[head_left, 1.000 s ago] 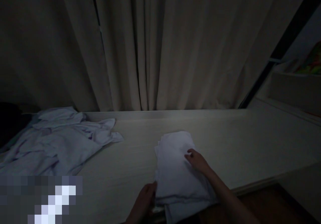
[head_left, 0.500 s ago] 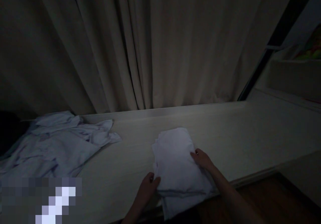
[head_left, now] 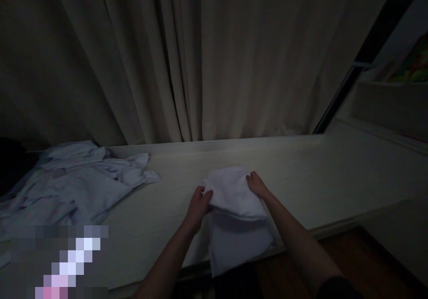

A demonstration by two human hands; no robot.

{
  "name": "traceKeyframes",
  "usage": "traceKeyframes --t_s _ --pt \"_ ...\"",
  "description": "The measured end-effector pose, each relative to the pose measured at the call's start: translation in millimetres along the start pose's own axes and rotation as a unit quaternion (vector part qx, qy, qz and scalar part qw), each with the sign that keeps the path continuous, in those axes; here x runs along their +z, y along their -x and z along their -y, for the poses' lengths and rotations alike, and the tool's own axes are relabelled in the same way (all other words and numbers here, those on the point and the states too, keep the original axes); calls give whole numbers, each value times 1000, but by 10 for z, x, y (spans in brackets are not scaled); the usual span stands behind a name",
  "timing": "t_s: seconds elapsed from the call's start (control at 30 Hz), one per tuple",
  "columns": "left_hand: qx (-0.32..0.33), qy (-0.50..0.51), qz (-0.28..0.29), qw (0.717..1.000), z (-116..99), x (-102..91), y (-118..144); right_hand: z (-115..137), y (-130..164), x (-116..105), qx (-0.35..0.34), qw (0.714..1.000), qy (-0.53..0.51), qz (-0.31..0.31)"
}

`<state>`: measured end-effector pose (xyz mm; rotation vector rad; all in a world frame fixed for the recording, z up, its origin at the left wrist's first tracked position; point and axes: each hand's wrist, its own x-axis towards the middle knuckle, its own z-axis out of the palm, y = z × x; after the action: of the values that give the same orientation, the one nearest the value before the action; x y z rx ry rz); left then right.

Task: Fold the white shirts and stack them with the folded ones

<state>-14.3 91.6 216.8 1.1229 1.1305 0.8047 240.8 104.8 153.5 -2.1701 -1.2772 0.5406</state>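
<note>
A folded white cloth (head_left: pixel 236 196), probably a garment, lies near the front edge of the pale board. Its near end hangs a little over that edge. My left hand (head_left: pixel 199 205) pinches the cloth's left side between thumb and fingers. On the right side, my right hand (head_left: pixel 257 184) grips it higher up, fingers partly hidden by the fabric. The upper layer is raised at its near fold, and a lower layer (head_left: pixel 237 241) shows beneath it.
A loose heap of white cloth (head_left: pixel 80 178) lies on the left of the pale board (head_left: pixel 301 174). Beige curtains (head_left: pixel 230 67) hang behind. A raised ledge (head_left: pixel 391 107) stands at the right, dark brown floor (head_left: pixel 347 263) below. The lower left corner is pixelated.
Both hands have moved away from me, toward the curtains, carrying the near fold of the upper layer with them. More of the lower layer now shows.
</note>
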Motion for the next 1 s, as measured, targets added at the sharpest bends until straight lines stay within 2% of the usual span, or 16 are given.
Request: traceKeyframes --t_s 0.07,0.13,0.2,0.27,0.33,0.4,0.43,0.5,0.57,0.6,0.67,0.7,0.8,1.0 --pt "45 23 -3 999 -71 4 67 78 -69 -115 -4 1000 1 -16" --pt "62 36 6 997 70 0 183 40 -49 -179 -6 1000 4 -17" --pt "35 15 26 999 429 -19 327 -123 68 -181 2 1000 11 -3" --pt "-10 -48 36 998 908 -71 479 -382 266 -156 20 999 21 16" --pt "-48 -118 14 992 1354 -161 626 -690 527 -156 35 999 22 23" --pt "-32 -192 -16 981 1639 -259 765 -996 836 -196 40 999 11 14" --pt "5 -244 -27 969 1708 -291 827 -1136 1001 -220 40 999 5 7" --pt "126 -369 -24 921 1727 -279 926 -1373 1329 -238 40 999 -7 2" --pt "252 -485 17 838 1668 -150 970 -1530 1613 -181 31 999 -30 12" --pt "290 -532 38 795 1638 -53 968 -1571 1724 -125 26 998 -45 19" --pt "307 -609 58 729 1605 153 923 -1584 1869 15 22 997 -65 25" --pt "293 -640 58 708 1602 238 886 -1562 1904 82 24 997 -65 18" --pt "246 -688 67 679 1598 348 751 -1447 1922 210 22 999 -29 -11" --pt "215 -682 126 687 1445 162 525 -1340 1958 204 10 996 93 -7"
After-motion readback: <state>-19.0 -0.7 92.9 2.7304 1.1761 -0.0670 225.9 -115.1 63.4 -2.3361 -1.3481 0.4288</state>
